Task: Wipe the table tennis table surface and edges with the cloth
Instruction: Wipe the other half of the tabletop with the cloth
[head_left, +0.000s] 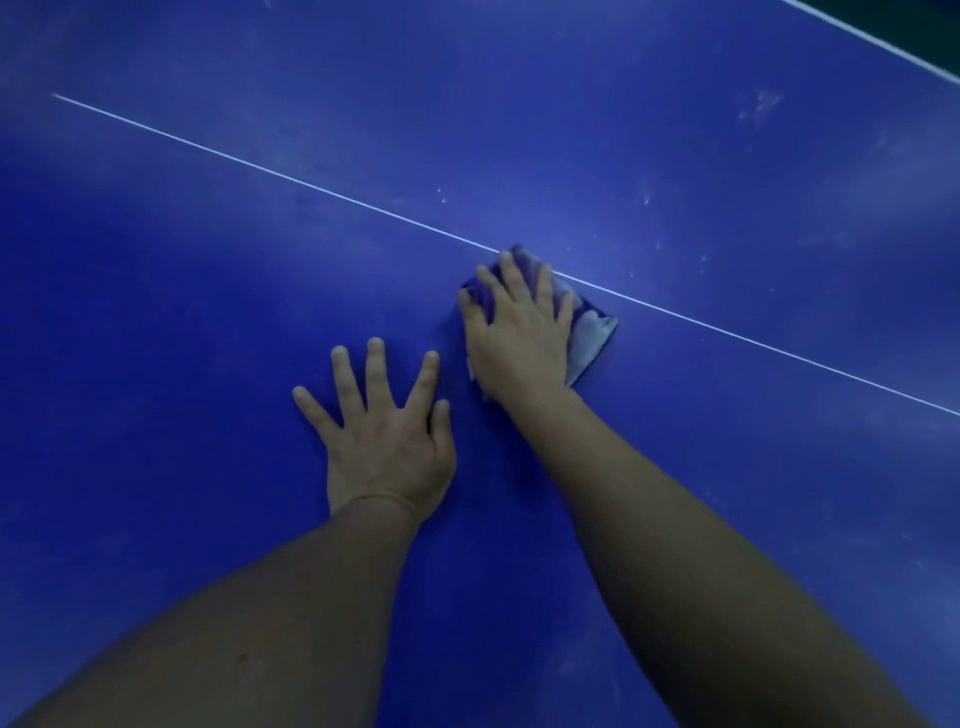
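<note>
The right hand (519, 332) lies flat with straight fingers on the folded cloth (589, 332), pressing it onto the white centre line (260, 167). The left hand (384, 436), spread wide and holding nothing, leans on the blue table (675, 130). Pale specks (758, 106) beyond the cloth suggest that much surface and the edges are not yet wiped.

Deep blue flat table tennis table top (208, 312) is showing a thin white line (260, 167) running from far left to near right, and a white edge stripe (883, 44) at far right. Folded blue-and-white patterned cloth (589, 332) is showing pale patches.
</note>
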